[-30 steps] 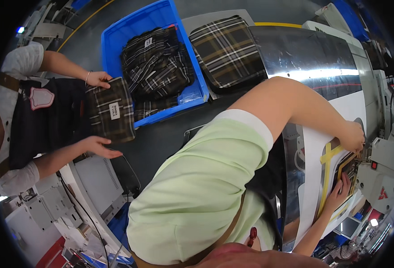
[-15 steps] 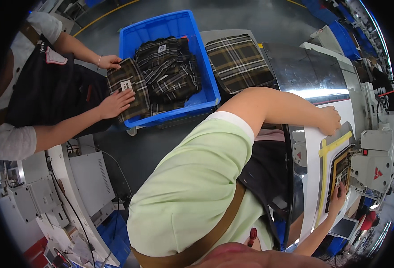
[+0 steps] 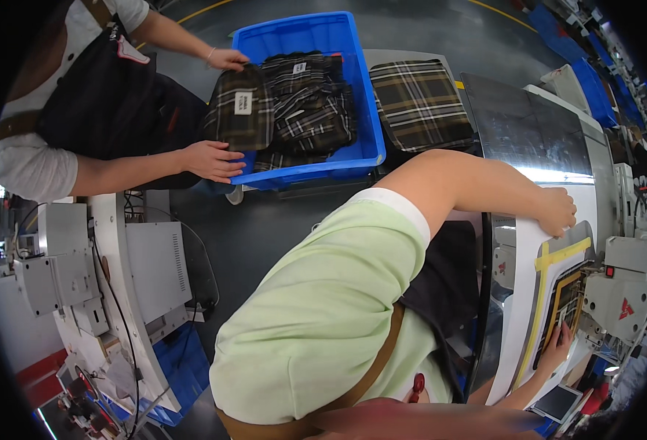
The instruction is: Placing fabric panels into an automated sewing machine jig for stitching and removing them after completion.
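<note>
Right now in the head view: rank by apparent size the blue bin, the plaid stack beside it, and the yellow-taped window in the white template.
1. blue bin
2. plaid stack
3. yellow-taped window: looks smallest, but fisheye bending near the rim makes that unsure.

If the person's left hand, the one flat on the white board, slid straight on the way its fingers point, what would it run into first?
Most likely the yellow tape strip on the white template board, just past the left hand. Beyond it lies the dark plaid piece in the frame, where the right hand rests. Depth is hard to judge here.
</note>
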The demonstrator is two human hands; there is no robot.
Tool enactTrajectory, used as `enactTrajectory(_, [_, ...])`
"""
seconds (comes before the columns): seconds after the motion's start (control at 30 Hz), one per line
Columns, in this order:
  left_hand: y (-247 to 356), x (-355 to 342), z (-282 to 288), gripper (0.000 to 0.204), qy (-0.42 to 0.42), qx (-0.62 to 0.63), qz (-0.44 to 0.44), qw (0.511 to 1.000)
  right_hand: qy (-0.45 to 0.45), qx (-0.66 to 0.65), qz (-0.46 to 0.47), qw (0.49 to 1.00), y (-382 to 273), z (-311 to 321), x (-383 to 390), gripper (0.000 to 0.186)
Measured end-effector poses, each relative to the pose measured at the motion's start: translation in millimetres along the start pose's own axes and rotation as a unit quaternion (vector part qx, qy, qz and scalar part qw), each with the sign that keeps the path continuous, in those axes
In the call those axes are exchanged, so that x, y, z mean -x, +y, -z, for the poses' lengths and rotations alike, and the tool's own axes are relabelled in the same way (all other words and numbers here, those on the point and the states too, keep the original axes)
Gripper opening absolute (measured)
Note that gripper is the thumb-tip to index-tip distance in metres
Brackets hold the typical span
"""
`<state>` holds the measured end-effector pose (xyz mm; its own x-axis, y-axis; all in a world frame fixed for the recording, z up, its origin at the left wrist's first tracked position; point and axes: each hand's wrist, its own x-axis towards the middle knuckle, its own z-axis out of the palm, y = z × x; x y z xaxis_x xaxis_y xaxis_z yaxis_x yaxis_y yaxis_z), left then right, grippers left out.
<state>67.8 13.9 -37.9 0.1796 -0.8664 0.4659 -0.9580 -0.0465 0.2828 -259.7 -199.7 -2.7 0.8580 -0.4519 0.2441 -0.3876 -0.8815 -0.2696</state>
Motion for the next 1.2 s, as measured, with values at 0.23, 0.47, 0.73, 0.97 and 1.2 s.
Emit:
enactTrajectory(0.23, [1.9, -2.5, 0.4, 0.044, -0.011, 0.002, 0.001, 1.0, 0.039, 0.143, 0.039, 0.988, 6.8, -1.1, -0.6, 0.029])
enactTrajectory(0.47, [7.2, -6.9, -9.1, 0.047, -0.007, -0.008, 0.002, 1.0, 0.119, 0.258, 0.074, 0.956, 5.9, 31.1, 5.2, 0.026])
enactTrajectory(0.73, [7.2, -15.4, -11.0, 0.048, -0.041, -0.006, -0.002, 0.999, 0.13, 0.348, 0.01, 0.928, 20.6, 67.4, 46.5, 0.032])
enactTrajectory(0.97, [8.1, -14.4, -15.6, 0.042, -0.007, 0.003, 0.007, 1.0, 0.162, 0.322, -0.076, 0.93, 7.2, 76.0, 75.2, 0.035])
enactTrajectory(1.2, [5.2, -11.1, -11.6, 0.04, 0.004, 0.004, 0.019, 1.0, 0.226, 0.298, -0.072, 0.925, 5.0, 81.6, 95.2, 0.035])
